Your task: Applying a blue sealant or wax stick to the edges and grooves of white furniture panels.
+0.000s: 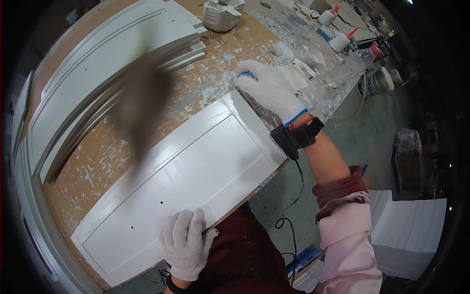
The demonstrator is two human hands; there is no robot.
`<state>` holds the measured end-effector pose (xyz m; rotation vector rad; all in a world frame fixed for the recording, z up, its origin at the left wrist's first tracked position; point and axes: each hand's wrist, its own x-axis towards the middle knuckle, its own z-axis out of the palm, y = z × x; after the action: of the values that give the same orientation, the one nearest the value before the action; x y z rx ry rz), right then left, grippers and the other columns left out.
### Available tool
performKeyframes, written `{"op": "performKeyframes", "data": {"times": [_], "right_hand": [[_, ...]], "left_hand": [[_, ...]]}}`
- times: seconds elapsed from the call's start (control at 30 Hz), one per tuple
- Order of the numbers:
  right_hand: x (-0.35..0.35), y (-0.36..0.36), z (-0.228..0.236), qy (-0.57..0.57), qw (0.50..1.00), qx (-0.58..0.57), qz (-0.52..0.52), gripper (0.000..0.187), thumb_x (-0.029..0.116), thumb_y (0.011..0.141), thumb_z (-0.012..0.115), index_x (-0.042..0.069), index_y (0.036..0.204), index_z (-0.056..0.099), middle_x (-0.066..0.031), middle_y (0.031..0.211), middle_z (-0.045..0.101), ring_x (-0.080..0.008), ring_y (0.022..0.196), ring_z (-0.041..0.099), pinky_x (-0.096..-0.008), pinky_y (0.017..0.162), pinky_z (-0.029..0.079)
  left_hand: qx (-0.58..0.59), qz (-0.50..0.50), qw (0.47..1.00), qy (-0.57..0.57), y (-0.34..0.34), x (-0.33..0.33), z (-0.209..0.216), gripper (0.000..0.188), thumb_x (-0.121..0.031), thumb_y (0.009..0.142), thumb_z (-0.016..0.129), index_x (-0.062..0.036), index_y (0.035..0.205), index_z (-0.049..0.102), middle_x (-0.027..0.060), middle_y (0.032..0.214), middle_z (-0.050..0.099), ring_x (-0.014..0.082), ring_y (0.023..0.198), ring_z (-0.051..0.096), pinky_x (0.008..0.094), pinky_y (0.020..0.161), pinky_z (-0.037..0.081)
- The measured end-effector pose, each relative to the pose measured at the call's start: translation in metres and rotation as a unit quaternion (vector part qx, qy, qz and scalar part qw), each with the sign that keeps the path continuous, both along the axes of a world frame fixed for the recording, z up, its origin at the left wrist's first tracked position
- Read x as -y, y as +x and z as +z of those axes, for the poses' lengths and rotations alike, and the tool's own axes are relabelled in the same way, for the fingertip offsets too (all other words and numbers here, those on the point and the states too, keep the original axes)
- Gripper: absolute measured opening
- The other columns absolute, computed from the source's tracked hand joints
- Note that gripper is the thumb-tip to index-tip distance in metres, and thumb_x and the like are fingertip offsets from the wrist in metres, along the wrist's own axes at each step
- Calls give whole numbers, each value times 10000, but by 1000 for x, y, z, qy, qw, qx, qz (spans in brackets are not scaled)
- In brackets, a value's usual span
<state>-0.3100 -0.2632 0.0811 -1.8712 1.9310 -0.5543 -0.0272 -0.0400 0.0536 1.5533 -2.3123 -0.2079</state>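
A white panel (196, 171) with one curved edge, a recessed field and two small dark holes lies aslant on the worktable in front of me. My left hand (188, 240), in a white knit glove, rests on its near edge with fingers laid flat and the thumb apart. Beyond the panel's far right corner, my right hand (269, 88), also gloved, closes around a small blue thing (246, 75). Most of that thing is hidden by the fingers, so its kind does not show. A black strapped device with a cable sits on my right wrist.
Stacked white curved panels (98, 73) lie at the far left. A cut-open plastic jug (223, 14), white glue bottles (340, 41) with red tips and a clear bottle (352, 66) stand at the back. Paint flakes cover the tabletop (264, 44). A dark blur (142, 98) hides part of the left side.
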Motion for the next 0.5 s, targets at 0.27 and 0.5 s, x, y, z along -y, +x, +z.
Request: {"op": "performKeyframes", "data": {"times": [0.27, 0.5], "right_hand": [[0, 1, -3, -35, 999, 6, 40, 344, 265, 860, 531, 87, 1126, 660, -207, 1044, 681, -371, 987, 645, -432, 875, 489], [-1, 6, 0, -31, 997, -50, 45, 346, 259, 848, 576, 66, 1124, 657, -155, 1043, 698, -309, 978, 656, -365, 879, 494]], "left_hand": [[-20, -5, 1000, 5, 1, 0, -1, 605, -231, 625, 826, -120, 1186, 631, 68, 1170, 561, 301, 1108, 547, 424, 920, 442], [-14, 1, 1000, 11, 1, -1, -2, 613, -249, 613, 829, -134, 1182, 634, 52, 1168, 561, 288, 1108, 550, 424, 910, 439]]}}
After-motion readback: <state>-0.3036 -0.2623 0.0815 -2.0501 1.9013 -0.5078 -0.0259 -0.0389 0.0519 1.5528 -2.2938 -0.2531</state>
